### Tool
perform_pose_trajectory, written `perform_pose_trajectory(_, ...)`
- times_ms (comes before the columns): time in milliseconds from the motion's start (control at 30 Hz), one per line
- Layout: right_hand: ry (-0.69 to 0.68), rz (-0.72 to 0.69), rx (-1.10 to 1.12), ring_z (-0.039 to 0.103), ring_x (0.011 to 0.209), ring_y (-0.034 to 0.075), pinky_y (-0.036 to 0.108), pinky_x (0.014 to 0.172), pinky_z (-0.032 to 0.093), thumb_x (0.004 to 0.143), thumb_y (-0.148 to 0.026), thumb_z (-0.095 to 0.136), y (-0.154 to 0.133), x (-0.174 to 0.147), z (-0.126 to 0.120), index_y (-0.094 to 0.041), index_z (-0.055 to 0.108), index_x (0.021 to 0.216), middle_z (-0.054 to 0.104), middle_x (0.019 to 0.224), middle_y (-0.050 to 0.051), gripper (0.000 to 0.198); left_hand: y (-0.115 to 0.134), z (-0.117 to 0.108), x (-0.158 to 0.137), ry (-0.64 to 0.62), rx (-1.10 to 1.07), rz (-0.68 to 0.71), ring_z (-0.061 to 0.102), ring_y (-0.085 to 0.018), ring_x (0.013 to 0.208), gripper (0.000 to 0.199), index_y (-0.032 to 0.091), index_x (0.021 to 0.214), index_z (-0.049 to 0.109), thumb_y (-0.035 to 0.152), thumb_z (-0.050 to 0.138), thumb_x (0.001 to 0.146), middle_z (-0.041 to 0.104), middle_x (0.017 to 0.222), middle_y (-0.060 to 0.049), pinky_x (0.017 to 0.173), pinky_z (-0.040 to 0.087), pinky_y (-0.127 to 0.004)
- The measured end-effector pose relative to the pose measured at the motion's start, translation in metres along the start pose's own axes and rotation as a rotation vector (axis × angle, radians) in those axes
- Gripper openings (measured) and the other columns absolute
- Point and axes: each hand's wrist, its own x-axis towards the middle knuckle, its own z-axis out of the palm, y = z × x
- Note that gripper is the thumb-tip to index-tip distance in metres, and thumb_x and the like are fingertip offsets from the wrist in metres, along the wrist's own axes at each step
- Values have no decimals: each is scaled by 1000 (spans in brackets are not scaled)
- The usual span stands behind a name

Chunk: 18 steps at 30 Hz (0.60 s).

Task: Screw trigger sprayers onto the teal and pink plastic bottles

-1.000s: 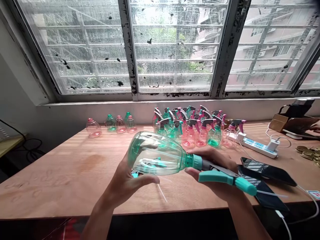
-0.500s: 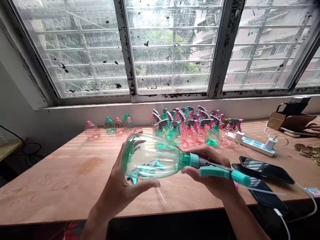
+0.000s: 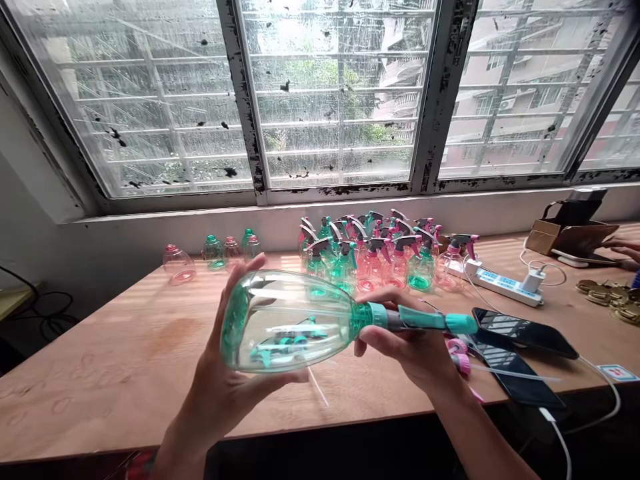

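Note:
A clear green spray bottle [image 3: 295,313] lies sideways in the air above the table, its base to the left. My left hand [image 3: 220,373] wraps the base end, thumb below and fingers behind. At the neck, my right hand [image 3: 405,353] grips the collar of the teal and grey spray head [image 3: 385,316], whose trigger points right. Through the bottle, several teal spray heads [image 3: 285,347] show on the table, partly hidden. Pink spray head parts [image 3: 463,360] with a clear tube lie just beyond my right hand.
Several finished-looking pink and green spray bottles [image 3: 370,267] stand grouped by the wall. Bottles without heads [image 3: 215,253] stand at left. To the right are a power strip [image 3: 505,287], two phones [image 3: 525,333], brass-coloured pieces [image 3: 610,297] and another person's hand [image 3: 625,247].
The bottle has shifted slightly left with my hands. Its spray head has turned about the neck, the trigger now lying higher. The view has swung a little right.

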Motion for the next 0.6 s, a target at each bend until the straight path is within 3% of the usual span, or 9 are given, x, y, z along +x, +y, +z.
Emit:
perform_pose_trajectory(133,-2,56,87,82,60,16,25,60,68,95,-27,97,1,0,0,-30,86,110,85,70,-5,19,-4,1,-1,-31,-38,126,45,-28,168,111,60,180,15,19,83,103,32,189,-3,129,53,-49)
perform_pose_trajectory(233,4,20,7,83,63,17,24,58,67,93,-24,98,-1,-3,0,-29,86,109,86,74,-3,21,-2,2,-3,-5,-53,26,50,-38,164,118,53,182,17,38,94,94,33,188,-8,130,50,-60)
perform_pose_trajectory(300,3,9,-30,84,64,19,25,55,66,92,-25,99,-2,-4,-1,-28,86,110,86,75,-1,22,1,0,-4,-3,-48,-86,52,-46,160,119,47,182,29,55,98,86,37,186,-12,127,54,-66)
perform_pose_trajectory(367,12,30,-6,83,62,21,29,56,67,92,-30,99,-2,-3,-1,-27,86,111,85,72,-1,23,3,-1,-4,-15,-10,-135,53,-49,159,113,46,180,36,53,98,86,37,186,-12,122,58,-67)
perform_pose_trajectory(500,23,85,46,80,54,21,32,55,67,89,-42,101,-3,1,-1,-25,85,106,82,68,-2,29,-1,-1,-1,-63,-27,54,45,-38,168,99,64,178,17,32,78,107,30,189,-1,127,54,-65)
perform_pose_trajectory(600,24,92,33,80,53,21,32,54,66,88,-44,102,-2,2,0,-25,84,105,82,67,-2,31,-3,2,0,-49,-19,89,52,-33,163,107,64,179,12,29,81,105,31,189,-1,128,55,-59)
